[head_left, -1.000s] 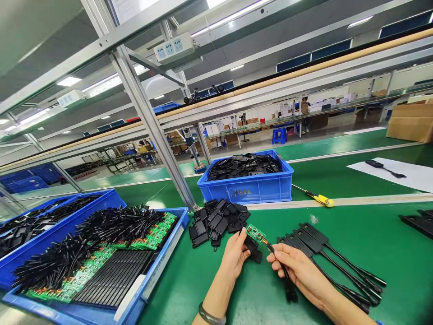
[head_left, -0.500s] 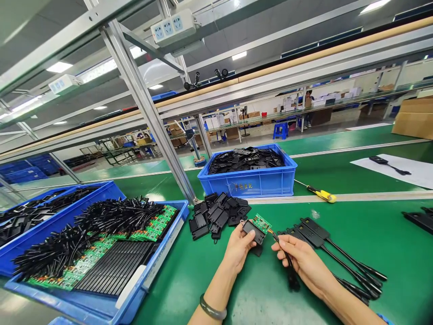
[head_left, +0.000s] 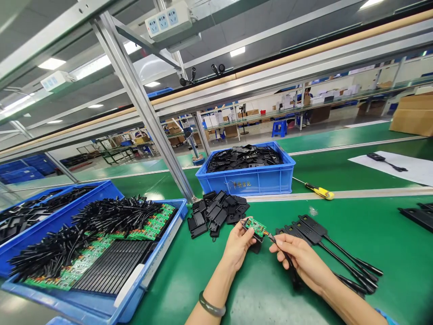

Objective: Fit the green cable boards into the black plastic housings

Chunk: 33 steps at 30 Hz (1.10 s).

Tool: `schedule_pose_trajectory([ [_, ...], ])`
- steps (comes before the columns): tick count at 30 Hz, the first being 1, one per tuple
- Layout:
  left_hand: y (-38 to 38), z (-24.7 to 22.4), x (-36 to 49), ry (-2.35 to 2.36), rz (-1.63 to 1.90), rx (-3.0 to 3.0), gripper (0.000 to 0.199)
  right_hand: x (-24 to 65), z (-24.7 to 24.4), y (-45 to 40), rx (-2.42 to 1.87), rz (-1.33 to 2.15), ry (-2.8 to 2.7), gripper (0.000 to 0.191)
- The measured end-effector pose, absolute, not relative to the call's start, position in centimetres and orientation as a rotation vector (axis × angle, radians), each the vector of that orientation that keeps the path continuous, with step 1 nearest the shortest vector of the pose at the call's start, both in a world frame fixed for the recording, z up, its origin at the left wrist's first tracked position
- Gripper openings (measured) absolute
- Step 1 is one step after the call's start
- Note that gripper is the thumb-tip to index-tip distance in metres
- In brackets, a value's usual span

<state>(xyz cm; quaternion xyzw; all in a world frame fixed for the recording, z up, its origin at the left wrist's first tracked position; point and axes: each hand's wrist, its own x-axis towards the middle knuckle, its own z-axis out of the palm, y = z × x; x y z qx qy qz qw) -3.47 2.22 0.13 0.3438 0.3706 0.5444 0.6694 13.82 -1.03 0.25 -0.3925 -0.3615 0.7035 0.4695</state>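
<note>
While the left hand (head_left: 235, 248) pinches the black case (head_left: 259, 239) between thumb and fingers, the green board (head_left: 256, 226) lies over that case, its long axis slanting from the upper left, by the left fingertips, down toward the right hand (head_left: 301, 257). The two long axes look roughly in line, though the board hides most of the case, and whether it sits fully inside the walls cannot be told. The left hand is the nearer one: its thumb is at the board's near edge, so the board lies just beyond and slightly right of that grip. From the right grip, the board is to the left and a little farther from the person. The right hand's thumb and fingers are closed on the black cable (head_left: 293, 273), just beside the short coloured wires (head_left: 266, 233) that leave the board's right end; the rest of the cable hangs below that hand. Both hands are above the green tabletop (head_left: 189, 280), between the pile of loose cases (head_left: 216, 212) at the left and the row of cased units (head_left: 311, 230) at the right, with the cased units close beyond the right hand.
</note>
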Motion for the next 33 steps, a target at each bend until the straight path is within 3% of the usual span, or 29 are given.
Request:
schedule_pose_trajectory([
  [8,2.0,0.1,-3.3,0.835,1.21,0.825,0.055,13.5,0.2,-1.3,-0.995,1.777,-0.847,0.028],
  [20,1.6,-0.3,-2.4,0.76,1.227,0.77,0.04,12.9,-0.4,-1.3,-1.062,1.825,-0.822,0.028],
  [33,1.4,-0.5,-2.0,0.933,1.308,0.845,0.04,12.5,-1.2,-1.6,-1.079,1.821,-0.883,0.034],
])
